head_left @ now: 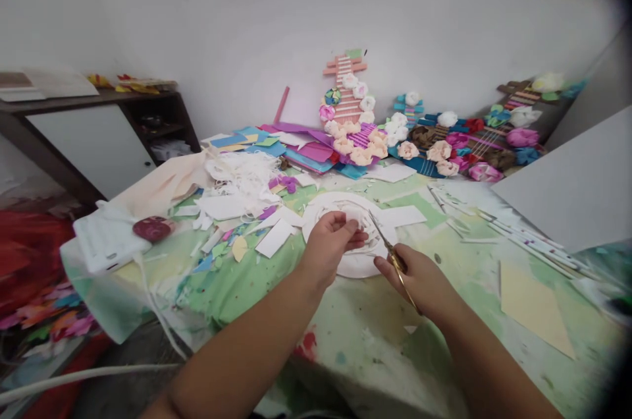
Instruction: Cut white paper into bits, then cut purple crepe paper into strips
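My left hand pinches the inner part of a white foam disc that lies on the green-stained table. The disc looks cut into a spiral of rings. My right hand is closed around gold-handled scissors. Their blades point up and left and touch the disc beside my left fingers. Both hands sit near the table's middle, close together.
Paper-flower crafts and coloured sheets line the wall. Scraps and white shreds lie to the left. A yellow sheet, thin white strips and a grey board are on the right. A dark shelf stands far left.
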{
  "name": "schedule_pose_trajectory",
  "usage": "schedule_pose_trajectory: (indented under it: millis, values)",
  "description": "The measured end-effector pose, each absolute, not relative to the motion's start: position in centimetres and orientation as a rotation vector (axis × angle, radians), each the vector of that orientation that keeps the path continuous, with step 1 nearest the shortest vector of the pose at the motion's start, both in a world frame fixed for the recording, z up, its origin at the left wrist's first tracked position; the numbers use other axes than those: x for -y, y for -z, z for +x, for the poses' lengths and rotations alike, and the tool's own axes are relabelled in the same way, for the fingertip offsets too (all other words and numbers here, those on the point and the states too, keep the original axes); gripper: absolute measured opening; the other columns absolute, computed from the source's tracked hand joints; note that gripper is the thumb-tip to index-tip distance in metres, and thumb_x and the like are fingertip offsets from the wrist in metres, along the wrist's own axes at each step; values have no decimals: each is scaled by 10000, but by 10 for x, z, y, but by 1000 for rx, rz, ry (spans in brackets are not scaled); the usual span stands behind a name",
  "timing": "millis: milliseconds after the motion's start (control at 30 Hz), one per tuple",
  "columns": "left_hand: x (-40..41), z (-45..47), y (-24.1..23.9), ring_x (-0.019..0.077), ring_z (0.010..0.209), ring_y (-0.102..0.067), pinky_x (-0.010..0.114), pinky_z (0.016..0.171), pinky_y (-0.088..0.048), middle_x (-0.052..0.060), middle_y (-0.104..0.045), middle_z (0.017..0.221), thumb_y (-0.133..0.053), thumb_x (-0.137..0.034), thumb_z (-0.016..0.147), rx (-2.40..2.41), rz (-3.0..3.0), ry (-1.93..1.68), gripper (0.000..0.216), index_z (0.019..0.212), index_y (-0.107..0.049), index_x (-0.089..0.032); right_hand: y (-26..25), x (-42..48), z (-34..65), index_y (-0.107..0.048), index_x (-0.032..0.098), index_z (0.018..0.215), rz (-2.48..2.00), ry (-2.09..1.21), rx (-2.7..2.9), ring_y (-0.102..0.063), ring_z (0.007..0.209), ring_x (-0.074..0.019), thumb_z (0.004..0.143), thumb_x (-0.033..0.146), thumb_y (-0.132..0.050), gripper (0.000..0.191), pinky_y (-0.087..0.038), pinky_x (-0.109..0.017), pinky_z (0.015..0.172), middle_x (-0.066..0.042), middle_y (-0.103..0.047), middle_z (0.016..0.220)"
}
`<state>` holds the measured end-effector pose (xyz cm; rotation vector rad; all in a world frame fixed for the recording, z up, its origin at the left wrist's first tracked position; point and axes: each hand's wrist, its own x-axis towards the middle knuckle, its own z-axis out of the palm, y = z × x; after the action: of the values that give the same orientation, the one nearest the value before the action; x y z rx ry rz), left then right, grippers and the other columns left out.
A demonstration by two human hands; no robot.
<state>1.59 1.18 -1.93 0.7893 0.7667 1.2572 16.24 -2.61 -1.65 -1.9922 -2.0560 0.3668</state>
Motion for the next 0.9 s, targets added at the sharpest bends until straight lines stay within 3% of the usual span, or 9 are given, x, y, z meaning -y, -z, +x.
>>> schedule_pose_trajectory:
  millis: [467, 900]
  values:
    - [-11, 22, 29, 90, 613, -550, 236, 641, -456, 19, -564, 654, -625, -196, 581, -731, 660, -1186, 167, 691, -531, -114, 28, 31, 161, -382, 188, 554, -1945, -458, 2032, -387, 468, -102, 681, 505, -373, 342, -208, -222, 441, 2, -481, 524]
    - [-10, 24, 33, 22, 410, -404, 145, 385, -319, -22, -485, 541, -647, -284, 544, -794, 712, -1114, 269, 706, -512, -117, 28, 36, 157, -384, 189, 545, -1952, -425, 2040, -381, 474, -100, 700, 475, -373, 325, -195, -217, 445, 2, -483, 523]
